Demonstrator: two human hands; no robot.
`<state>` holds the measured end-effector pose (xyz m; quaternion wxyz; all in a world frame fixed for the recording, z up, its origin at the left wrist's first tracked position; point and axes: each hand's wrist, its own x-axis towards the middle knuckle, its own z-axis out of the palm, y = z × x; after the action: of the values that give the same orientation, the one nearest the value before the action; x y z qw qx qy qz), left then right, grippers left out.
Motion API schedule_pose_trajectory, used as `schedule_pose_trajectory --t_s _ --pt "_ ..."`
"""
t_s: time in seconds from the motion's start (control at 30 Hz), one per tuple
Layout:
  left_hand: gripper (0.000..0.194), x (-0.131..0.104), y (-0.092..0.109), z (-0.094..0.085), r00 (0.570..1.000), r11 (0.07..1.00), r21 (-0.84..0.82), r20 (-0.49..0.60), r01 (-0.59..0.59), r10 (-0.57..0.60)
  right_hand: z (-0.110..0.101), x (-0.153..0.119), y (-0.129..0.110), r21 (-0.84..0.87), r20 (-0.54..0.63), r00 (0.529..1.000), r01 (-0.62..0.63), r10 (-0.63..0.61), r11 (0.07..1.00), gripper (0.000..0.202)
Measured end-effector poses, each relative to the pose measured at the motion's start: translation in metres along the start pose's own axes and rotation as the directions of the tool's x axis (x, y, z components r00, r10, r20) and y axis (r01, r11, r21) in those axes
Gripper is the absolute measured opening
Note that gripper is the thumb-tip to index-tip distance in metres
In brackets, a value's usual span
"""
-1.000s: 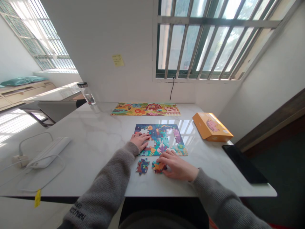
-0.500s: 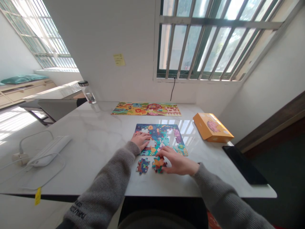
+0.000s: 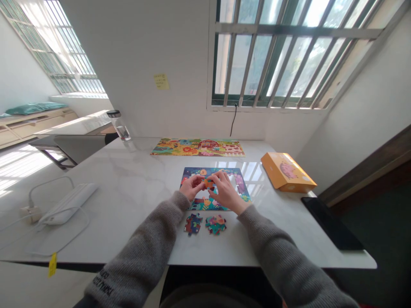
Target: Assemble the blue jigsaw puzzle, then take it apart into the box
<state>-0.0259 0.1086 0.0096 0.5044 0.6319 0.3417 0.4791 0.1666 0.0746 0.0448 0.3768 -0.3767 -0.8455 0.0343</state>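
Note:
An orange puzzle piece (image 3: 209, 184) is between my two hands, above the jigsaw puzzle (image 3: 189, 207). My right hand (image 3: 224, 191) pinches it between thumb and fingers. At its left edge, the curled fingertips of my left hand (image 3: 191, 186) meet it. The puzzle has a dark blue and teal animal picture, with white gaps in the middle partly covered by my hands. Below its near edge lie two small piles of loose pieces: a dark blue and brown pile (image 3: 193, 223) and a teal and pink pile (image 3: 216, 224).
A long, finished-looking farm and animal picture (image 3: 199, 147) lies near the wall. To the right are an orange box (image 3: 288, 172) and a black flat tablet-like device (image 3: 332, 223). A glass bottle (image 3: 119, 125) stands back left; a white power strip (image 3: 69, 203) with cables lies left.
My right hand has lifted the orange piece from the right pile and carried it up over the puzzle. My left hand has curled inward to meet it. The right pile now shows teal and pink.

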Motion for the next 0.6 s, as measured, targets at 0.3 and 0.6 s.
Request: schedule_pose_trajectory --t_s 0.3,0.6 --pt "0.035 -0.006 0.003 -0.001 0.996 0.948 0.312 0.072 -0.064 0.043 0.003 -0.021 0.007 0.347 -0.025 0.972 -0.211 0.234 0.914 0.031" --pt "0.035 -0.01 0.012 0.0 0.956 0.766 0.575 0.123 -0.288 0.267 0.01 -0.023 0.007 0.493 0.043 0.927 -0.344 0.372 0.799 0.02"
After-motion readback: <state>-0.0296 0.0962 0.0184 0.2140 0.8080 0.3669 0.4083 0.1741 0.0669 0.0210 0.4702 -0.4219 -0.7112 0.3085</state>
